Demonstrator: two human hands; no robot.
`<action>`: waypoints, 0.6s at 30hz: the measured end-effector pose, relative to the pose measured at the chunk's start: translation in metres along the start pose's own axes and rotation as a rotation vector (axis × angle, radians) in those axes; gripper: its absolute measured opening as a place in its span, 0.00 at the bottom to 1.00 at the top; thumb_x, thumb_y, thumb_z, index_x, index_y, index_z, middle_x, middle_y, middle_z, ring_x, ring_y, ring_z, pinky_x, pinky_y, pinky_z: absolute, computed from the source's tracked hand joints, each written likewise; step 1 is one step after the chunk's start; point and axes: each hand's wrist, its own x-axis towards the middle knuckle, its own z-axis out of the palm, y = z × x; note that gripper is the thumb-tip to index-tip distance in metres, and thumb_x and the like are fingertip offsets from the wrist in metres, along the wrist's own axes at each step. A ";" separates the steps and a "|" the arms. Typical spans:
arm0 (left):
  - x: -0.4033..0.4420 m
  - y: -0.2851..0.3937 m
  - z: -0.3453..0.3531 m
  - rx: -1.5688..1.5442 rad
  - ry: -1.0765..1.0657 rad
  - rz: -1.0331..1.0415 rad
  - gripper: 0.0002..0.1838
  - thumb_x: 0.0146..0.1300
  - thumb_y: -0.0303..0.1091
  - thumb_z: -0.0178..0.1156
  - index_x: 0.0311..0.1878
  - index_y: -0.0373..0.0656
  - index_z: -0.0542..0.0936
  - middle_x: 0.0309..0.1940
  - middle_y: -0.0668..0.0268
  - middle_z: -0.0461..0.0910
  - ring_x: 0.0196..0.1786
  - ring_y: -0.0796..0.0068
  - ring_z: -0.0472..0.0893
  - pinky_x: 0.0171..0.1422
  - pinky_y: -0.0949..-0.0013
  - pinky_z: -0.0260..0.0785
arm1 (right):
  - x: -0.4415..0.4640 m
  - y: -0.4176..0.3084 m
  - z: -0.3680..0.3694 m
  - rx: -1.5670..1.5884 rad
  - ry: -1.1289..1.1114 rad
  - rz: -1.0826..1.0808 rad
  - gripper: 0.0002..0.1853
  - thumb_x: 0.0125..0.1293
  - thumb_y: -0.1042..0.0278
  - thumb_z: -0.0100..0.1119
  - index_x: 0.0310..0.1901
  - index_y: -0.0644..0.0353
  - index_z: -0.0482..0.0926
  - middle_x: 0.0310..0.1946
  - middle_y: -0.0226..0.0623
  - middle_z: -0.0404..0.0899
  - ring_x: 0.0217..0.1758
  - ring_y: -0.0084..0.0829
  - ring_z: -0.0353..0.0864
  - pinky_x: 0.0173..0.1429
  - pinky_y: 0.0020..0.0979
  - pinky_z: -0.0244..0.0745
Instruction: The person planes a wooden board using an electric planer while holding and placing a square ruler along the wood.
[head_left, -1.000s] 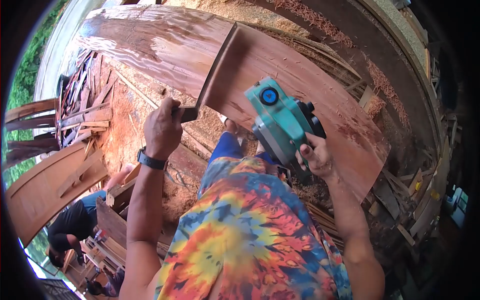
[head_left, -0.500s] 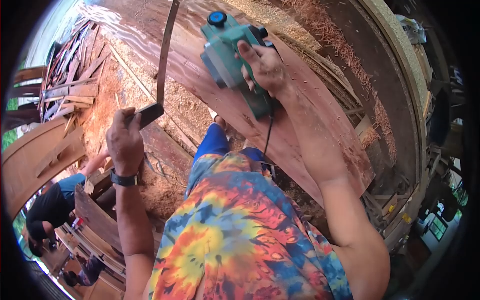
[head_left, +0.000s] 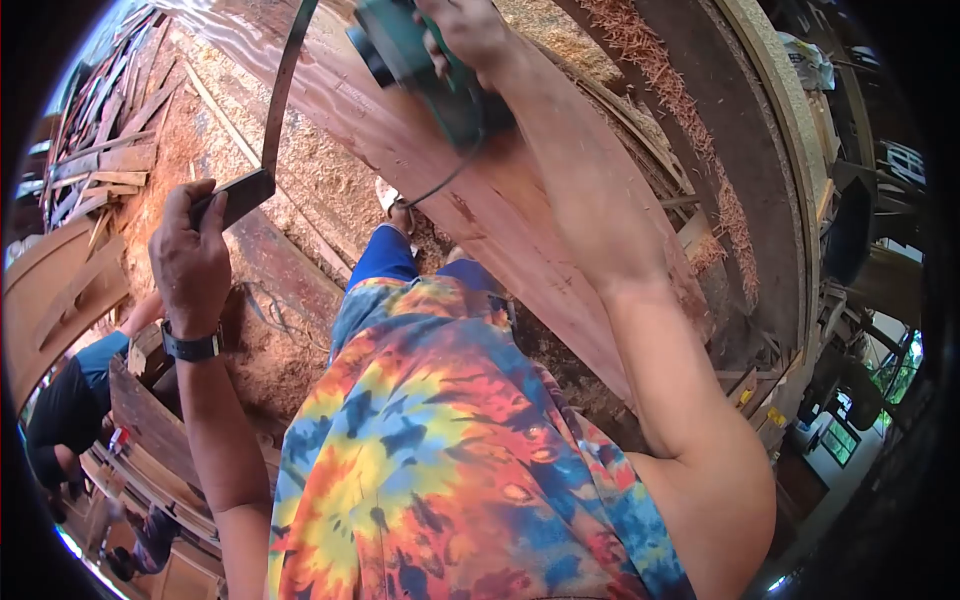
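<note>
My left hand [head_left: 190,262] grips the dark stock of a try square [head_left: 242,196], whose long thin metal blade points up past the top edge of the view. Over the wide reddish plank [head_left: 535,240], my right hand [head_left: 470,38] is closed around the handle of a green electric planer [head_left: 450,108]. The planer is somewhat blurred, and its top is cut off by the frame. From its rear a dark cord [head_left: 445,183] curves down toward my legs. I cannot tell whether its sole touches the plank.
Wood shavings [head_left: 225,115] cover the ground to the left. Scrap wood strips [head_left: 115,160] are piled farther left. A person [head_left: 75,400] bends over boards at lower left. On the right, a dark board [head_left: 690,120] carries a line of curled shavings.
The planer has slid up and left along the plank in my right hand. My left hand, still holding the try square, has shifted left and slightly down as the view moved.
</note>
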 end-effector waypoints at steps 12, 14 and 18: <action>-0.091 0.120 0.071 -0.052 -0.257 0.298 0.05 0.69 0.33 0.66 0.43 0.45 0.81 0.26 0.56 0.85 0.28 0.54 0.86 0.33 0.53 0.74 | -0.515 0.000 -0.101 0.171 0.205 0.487 0.53 0.52 0.15 0.66 0.50 0.71 0.79 0.19 0.28 0.73 0.20 0.18 0.70 0.25 0.22 0.65; -0.104 0.130 0.083 -0.031 -0.299 0.339 0.06 0.69 0.34 0.65 0.44 0.45 0.81 0.26 0.55 0.85 0.30 0.50 0.86 0.35 0.51 0.74 | -0.561 0.007 -0.113 0.163 0.224 0.494 0.54 0.50 0.15 0.67 0.50 0.71 0.80 0.20 0.29 0.75 0.21 0.18 0.73 0.26 0.23 0.67; -0.112 0.143 0.091 0.043 -0.362 0.361 0.06 0.69 0.35 0.64 0.45 0.46 0.80 0.28 0.54 0.86 0.33 0.48 0.86 0.37 0.49 0.75 | -0.597 0.016 -0.124 0.131 0.227 0.421 0.43 0.54 0.19 0.68 0.37 0.64 0.80 0.20 0.24 0.75 0.20 0.15 0.73 0.24 0.22 0.66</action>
